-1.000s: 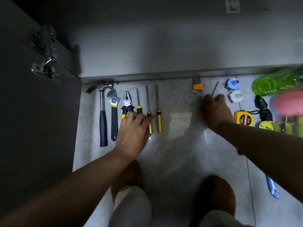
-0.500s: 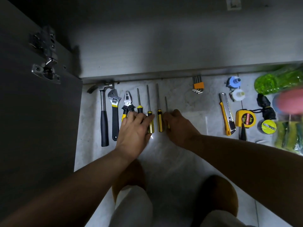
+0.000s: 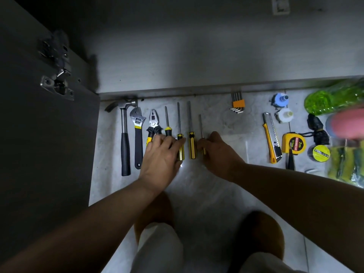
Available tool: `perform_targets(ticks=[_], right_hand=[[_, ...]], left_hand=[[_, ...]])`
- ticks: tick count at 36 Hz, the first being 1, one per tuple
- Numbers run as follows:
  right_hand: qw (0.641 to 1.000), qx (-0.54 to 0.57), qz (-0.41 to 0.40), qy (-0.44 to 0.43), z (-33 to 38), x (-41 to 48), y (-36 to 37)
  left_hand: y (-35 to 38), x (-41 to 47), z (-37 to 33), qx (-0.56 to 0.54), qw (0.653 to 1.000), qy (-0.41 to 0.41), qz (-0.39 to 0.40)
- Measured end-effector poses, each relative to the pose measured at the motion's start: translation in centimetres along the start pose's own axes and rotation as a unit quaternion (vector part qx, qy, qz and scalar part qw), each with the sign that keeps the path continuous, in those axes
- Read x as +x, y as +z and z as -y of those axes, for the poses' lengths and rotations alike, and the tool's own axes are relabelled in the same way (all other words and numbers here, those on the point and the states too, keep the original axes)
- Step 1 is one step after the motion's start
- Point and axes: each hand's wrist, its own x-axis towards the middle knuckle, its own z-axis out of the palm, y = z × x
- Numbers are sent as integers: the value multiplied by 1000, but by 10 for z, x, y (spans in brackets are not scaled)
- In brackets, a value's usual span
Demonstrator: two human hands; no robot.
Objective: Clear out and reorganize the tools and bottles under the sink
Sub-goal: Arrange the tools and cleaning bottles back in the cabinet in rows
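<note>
The left hand (image 3: 159, 160) covers the handle ends of the pliers (image 3: 153, 123), and the right hand (image 3: 220, 154) curls over the handle of the thin screwdriver (image 3: 201, 125), so only its shaft shows. At 2 o'clock the green bottle (image 3: 331, 99) is cut by the edge; the pink thing (image 3: 348, 123) at 3 o'clock is only a blur.

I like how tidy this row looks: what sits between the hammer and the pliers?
An adjustable wrench lies there, parallel to the hammer and the pliers; the head view shows it.

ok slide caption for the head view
Right hand pinches a small screwdriver beside the laid-out screwdrivers; left hand rests on their handles.
</note>
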Motion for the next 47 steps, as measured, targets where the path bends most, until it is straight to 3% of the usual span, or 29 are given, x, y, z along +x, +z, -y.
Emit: perform_targets(ticks=[6,11,16,21,26,32,38,42,47], right_hand=[[998,-27,-43,-27,-12,-2,-18],[976,-131,-152,86,-40,13,-57],[982,-134,-40,127,-58,21,-74],[979,-177,-36,94,-50,9,-57],[972,-234,5,15,-47,8,-54],[973,-229,26,33,-41,24,-63],[976,-214,29,20,-46,23,-64],[978,-209,-21,15,-53,3,-65],[946,-279,-91,139,-77,-29,-75]], left_hand=[[2,0,0,0,1000,5,-14],[2,2,0,-6,999,8,-36],[0,9,-11,-31,997,47,-52],[4,19,-25,-1,992,124,-21],[5,27,-34,15,990,139,0],[7,30,-39,56,987,150,0],[12,31,-40,68,987,148,8],[14,31,-42,71,987,145,6],[17,30,-42,66,988,140,6]])
